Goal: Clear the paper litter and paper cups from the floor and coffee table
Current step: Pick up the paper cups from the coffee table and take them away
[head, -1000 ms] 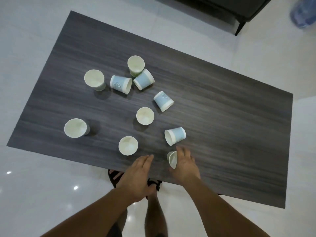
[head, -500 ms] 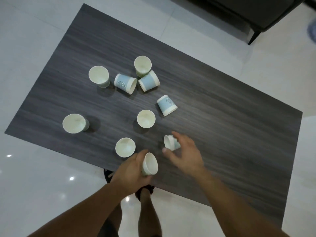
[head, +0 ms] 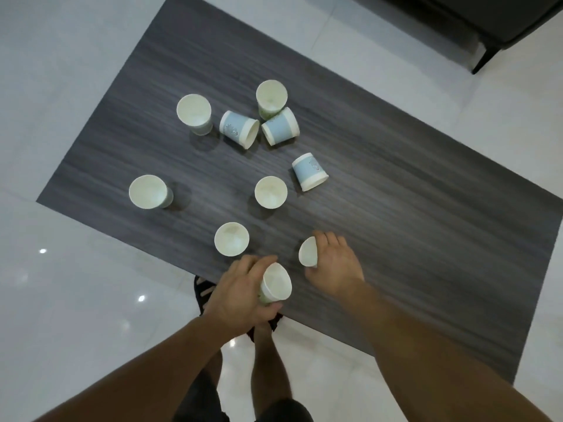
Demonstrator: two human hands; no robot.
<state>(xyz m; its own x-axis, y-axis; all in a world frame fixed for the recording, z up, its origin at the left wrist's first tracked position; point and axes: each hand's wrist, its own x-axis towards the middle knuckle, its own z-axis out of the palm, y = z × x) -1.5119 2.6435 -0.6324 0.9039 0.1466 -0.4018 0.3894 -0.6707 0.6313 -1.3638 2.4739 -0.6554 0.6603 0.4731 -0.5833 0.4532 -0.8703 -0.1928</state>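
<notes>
left hand [head: 240,296] grips one paper cup [head: 275,284]; right hand [head: 335,266] grips another cup [head: 308,252].

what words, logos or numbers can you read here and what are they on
No words or numbers can be read anywhere.
Leftmost tipped blue cup: a small printed mark, too blurred to read.
Rightmost tipped blue cup: a small printed mark, too blurred to read.

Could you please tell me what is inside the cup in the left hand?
Nothing shows inside the cup, only its pale wall. The left hand hides its base.
</notes>
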